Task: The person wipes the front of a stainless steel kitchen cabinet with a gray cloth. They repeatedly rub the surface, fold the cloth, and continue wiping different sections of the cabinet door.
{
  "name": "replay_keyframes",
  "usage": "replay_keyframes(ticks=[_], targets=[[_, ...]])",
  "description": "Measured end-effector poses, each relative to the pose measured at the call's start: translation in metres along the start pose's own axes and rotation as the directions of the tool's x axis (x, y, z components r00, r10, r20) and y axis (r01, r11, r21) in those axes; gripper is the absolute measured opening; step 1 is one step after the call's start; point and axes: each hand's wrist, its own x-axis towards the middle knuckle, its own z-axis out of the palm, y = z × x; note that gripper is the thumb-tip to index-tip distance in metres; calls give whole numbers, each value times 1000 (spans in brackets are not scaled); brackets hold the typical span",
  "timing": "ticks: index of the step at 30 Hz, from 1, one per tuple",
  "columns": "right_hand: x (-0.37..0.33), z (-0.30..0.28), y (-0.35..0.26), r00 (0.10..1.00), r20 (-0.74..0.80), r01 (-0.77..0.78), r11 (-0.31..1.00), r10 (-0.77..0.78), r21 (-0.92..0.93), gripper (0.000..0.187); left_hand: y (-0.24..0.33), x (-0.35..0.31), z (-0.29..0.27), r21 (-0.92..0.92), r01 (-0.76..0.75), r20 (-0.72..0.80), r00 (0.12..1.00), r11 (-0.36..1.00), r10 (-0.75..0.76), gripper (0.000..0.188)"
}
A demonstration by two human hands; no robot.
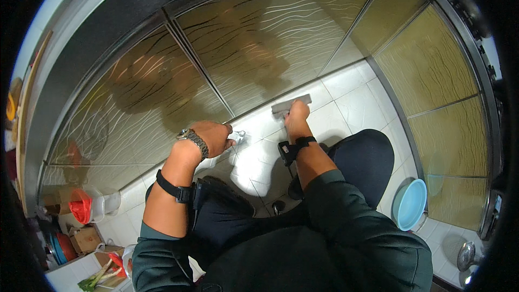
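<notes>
I crouch on a white tiled floor (346,108) in front of glossy brownish-gold cabinet doors (259,38). My left hand (212,136), with a metal watch on its wrist, is low by the foot of the doors. Its thumb and fingers close on a small whitish, shiny crumpled piece (238,137), partly hidden by the fingers. Farther right, my right hand (297,118) is closed around a flat grey strip (283,107), held just above or on the tiles near the doors' lower edge. I cannot tell what the strip is made of.
A light blue basin (409,204) stands at the right, beside the side cabinets (448,124). At the lower left are a red bag (80,206) in a clear container, a cardboard box (85,240) and some leeks (94,280). A metal pot or lid (466,256) shows at lower right.
</notes>
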Motion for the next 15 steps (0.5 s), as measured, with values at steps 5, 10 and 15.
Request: replay_keyframes(ticks=[5, 10, 15], targets=[[27, -25, 43, 974, 57, -202, 957, 218, -209, 31, 1, 0, -5, 18, 7, 36, 999, 1000, -8, 41], [28, -12, 46, 953, 84, -237, 888, 291, -395, 48, 2, 3, -7, 25, -1, 73, 997, 1000, -1, 42], [39, 3, 54, 930, 283, -200, 969, 235, -148, 55, 5, 2, -12, 35, 3, 79, 997, 999, -5, 43]])
